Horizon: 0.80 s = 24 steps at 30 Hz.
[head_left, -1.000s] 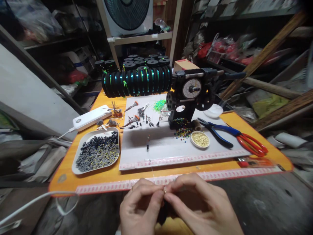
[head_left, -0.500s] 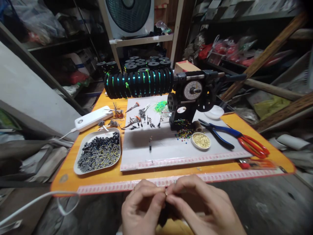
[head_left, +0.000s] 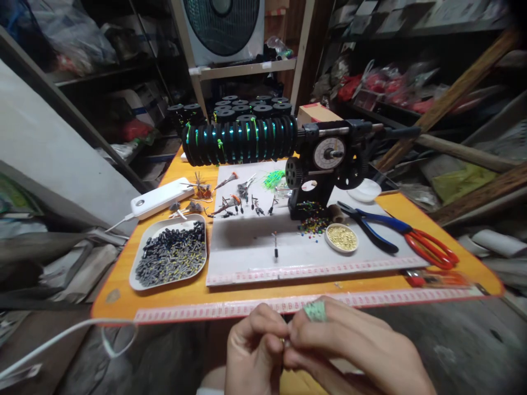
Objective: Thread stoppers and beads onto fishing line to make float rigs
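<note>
My left hand and my right hand meet at the table's front edge, fingertips pinched together. Between them shows a tiny gold-coloured piece, mostly covered by the fingers, too small to name. Green tape wraps a finger of my right hand. Beyond the hands, a small dark-ended piece appears over the white board; whether it lies there or hangs, I cannot tell. A round dish of gold bits stands on the board's right side.
A tray of small dark and grey pieces stands at left. Pliers, red-handled scissors and coloured-head pins lie at right. A black geared device carries a row of spools. A white power bank sits at back left.
Both hands have shifted right, with the fingers bunched closer. Green tape on my right finger now shows. The dark-ended piece over the board appears farther right. The view has shifted slightly.
</note>
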Tool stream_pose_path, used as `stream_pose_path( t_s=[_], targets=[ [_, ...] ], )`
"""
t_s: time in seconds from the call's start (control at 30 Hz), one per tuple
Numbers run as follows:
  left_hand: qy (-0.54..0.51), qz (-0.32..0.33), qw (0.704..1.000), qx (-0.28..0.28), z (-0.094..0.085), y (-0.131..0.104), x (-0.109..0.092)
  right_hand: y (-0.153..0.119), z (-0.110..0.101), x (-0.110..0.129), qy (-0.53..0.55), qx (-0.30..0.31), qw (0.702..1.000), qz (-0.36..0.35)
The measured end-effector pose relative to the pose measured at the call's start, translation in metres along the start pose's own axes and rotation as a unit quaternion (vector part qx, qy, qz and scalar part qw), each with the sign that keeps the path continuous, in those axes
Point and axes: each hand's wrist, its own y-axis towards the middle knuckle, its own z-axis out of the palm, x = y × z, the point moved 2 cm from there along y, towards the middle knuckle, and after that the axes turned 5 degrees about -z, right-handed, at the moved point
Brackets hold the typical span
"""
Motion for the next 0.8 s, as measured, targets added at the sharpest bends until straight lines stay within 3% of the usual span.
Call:
stream_pose_path(
  t_s=[0.17, 0.33, 0.4, 0.53, 0.6, 0.7, 0.8],
  targets=[
    [0.005, -0.023, 0.999, 0.025, -0.004, -0.001, -0.002, -0.001, 0.001, -0.002, -0.018, -0.01, 1.0, -0.005],
    [0.069, -0.014, 0.997, 0.012, -0.004, 0.0, -0.01, 0.004, 0.009, -0.001, -0.148, -0.037, 0.982, -0.109],
    [0.096, -0.011, 0.995, 0.009, -0.002, 0.0, -0.014, 0.004, 0.011, -0.002, -0.15, -0.053, 0.978, -0.132],
    [0.159, -0.003, 0.987, 0.025, 0.001, -0.003, -0.021, 0.003, 0.01, -0.001, -0.077, -0.01, 0.997, -0.029],
    [0.214, 0.029, 0.976, 0.034, 0.001, -0.003, -0.025, 0.003, 0.006, 0.002, -0.035, -0.031, 0.998, 0.029],
    [0.304, 0.106, 0.944, 0.069, -0.001, -0.002, -0.031, 0.004, 0.002, 0.004, 0.026, -0.067, 0.995, 0.068],
    [0.378, 0.174, 0.899, 0.137, -0.002, 0.002, -0.037, 0.001, 0.004, 0.0, 0.087, -0.057, 0.989, 0.109]
  ],
)
